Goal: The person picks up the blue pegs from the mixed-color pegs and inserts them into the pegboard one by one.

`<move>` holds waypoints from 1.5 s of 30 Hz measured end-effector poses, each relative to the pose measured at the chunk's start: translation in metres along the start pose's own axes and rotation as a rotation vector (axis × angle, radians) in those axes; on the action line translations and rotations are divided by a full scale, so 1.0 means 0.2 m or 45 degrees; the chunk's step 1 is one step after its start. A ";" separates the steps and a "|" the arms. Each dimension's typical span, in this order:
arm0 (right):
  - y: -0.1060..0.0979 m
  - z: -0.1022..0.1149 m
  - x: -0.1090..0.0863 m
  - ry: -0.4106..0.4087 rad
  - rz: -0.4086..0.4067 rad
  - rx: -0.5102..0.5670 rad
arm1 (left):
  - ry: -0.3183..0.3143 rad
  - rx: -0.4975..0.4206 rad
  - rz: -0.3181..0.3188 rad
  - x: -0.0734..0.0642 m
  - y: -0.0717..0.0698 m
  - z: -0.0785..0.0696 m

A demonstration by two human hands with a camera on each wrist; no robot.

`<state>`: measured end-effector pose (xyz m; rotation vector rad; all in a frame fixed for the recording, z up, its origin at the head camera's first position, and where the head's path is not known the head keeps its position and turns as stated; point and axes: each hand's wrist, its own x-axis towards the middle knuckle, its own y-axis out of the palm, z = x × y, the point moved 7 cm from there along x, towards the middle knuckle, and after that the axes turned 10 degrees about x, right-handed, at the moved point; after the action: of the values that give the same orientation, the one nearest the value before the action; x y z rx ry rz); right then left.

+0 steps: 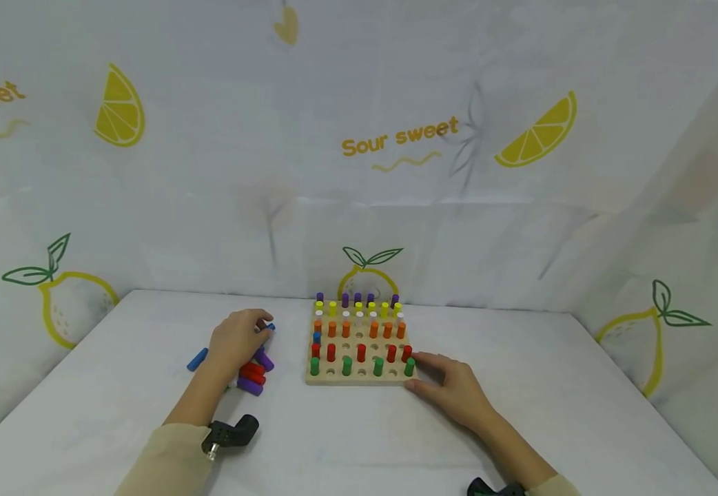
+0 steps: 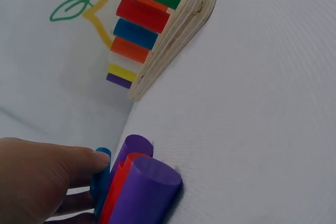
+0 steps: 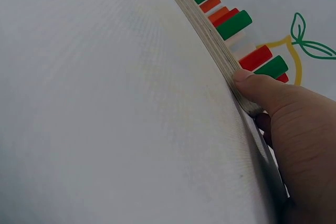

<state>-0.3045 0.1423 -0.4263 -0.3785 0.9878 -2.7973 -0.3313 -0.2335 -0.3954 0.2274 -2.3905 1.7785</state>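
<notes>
Overall, white backdrop (image 1: 210, 172) behind everything, printed with lemons, lemon wedges and the words "Sour sweet". Below it, white table (image 1: 359, 441), stretching from the foot of the cloth down to the near edge of the head view. Over the near part, beige sleeves (image 1: 167, 461) on both forearms. Farther in, around the middle of the tabletop, pale wooden pegboard (image 1: 362, 379), lying flat and set with upright pegs (image 1: 361, 353) in crosswise rows: purple at the far edge, then yellow, white, orange, one blue at the left end, red, and green nearest, with bare holes among them. At its near right corner, right hand (image 1: 452, 389), gripping the corner, thumb against the front edge, index finger at the right side, remaining fingers partly hidden. Left of the board and apart from it, left hand (image 1: 235, 339), pinching a blue peg (image 2: 100, 179) between thumb and fingers; lower fingers partly covered, hard to tell how far curled. At the wrists, black devices (image 1: 231, 432). Just beside the left hand, smallest of all, loose purple pegs (image 1: 250, 386) with red pegs (image 1: 252, 373) between, and on its other side, lying alone, second blue peg (image 1: 198, 359).
</notes>
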 end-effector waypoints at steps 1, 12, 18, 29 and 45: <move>0.00 0.00 0.00 0.000 0.001 0.001 | 0.003 -0.004 0.001 0.00 0.00 0.00; 0.01 0.00 0.00 -0.007 0.000 -0.004 | 0.046 -0.161 0.043 0.00 -0.08 -0.09; 0.01 0.00 -0.01 0.002 0.001 -0.007 | 0.088 -0.204 0.045 0.01 -0.09 -0.16; -0.01 -0.01 -0.03 0.002 -0.013 0.001 | 0.156 -0.448 0.035 -0.01 -0.03 -0.33; 0.00 0.02 0.00 -0.034 0.010 0.001 | 0.173 -0.566 -0.104 -0.05 0.03 -0.43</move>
<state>-0.3035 0.1404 -0.4235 -0.4101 0.9798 -2.7778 -0.3194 -0.1498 -0.3795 0.1403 -2.5532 1.1464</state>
